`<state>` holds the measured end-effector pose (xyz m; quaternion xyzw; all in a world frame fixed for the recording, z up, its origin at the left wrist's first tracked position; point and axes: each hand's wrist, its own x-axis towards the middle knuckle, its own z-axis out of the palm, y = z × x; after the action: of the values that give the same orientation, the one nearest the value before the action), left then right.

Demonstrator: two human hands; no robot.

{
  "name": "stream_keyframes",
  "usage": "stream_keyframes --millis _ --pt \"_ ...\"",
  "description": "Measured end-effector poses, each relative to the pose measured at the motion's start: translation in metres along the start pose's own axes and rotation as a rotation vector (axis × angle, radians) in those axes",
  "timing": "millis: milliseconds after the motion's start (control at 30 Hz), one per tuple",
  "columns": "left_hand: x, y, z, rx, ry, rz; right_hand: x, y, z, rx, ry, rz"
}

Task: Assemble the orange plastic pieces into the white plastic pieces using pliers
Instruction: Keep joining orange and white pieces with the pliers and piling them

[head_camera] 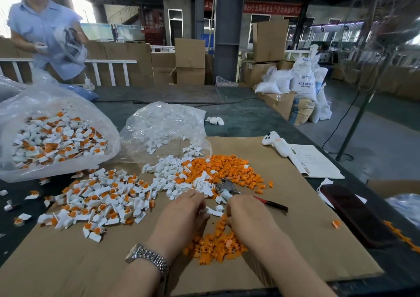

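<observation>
My right hand [244, 215] grips the pliers [225, 186], whose steel jaws clamp a white plastic piece [225, 193]; the red and black handles stick out to the right. My left hand [184, 212], fingers curled, pinches a small white piece at its fingertips close to the jaws. Loose orange pieces [229, 168] lie heaped beyond the pliers, and another orange heap [213, 244] lies between my wrists. Loose white pieces [169, 171] spread left of the orange heap. Assembled white-and-orange pieces [100, 201] cover the cardboard sheet [68, 269] on the left.
A clear bag of assembled pieces [52, 135] and a clear bag of white pieces [163, 126] stand behind the piles. A notebook [316, 162], a white plush pen [276, 141] and a dark phone [354, 212] lie at right. A person [45, 35] stands far left.
</observation>
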<state>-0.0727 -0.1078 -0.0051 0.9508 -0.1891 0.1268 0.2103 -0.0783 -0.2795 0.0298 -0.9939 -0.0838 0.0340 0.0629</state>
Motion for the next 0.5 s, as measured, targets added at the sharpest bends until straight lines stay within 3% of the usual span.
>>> stream_keyframes --millis 233,500 --pt "0.002 0.002 -0.003 -0.034 -0.031 -0.042 -0.002 -0.005 -0.002 -0.044 0.073 -0.008" --pt "-0.009 -0.003 -0.013 -0.336 0.002 -0.279 0.004 0.010 0.000 0.389 0.196 0.028"
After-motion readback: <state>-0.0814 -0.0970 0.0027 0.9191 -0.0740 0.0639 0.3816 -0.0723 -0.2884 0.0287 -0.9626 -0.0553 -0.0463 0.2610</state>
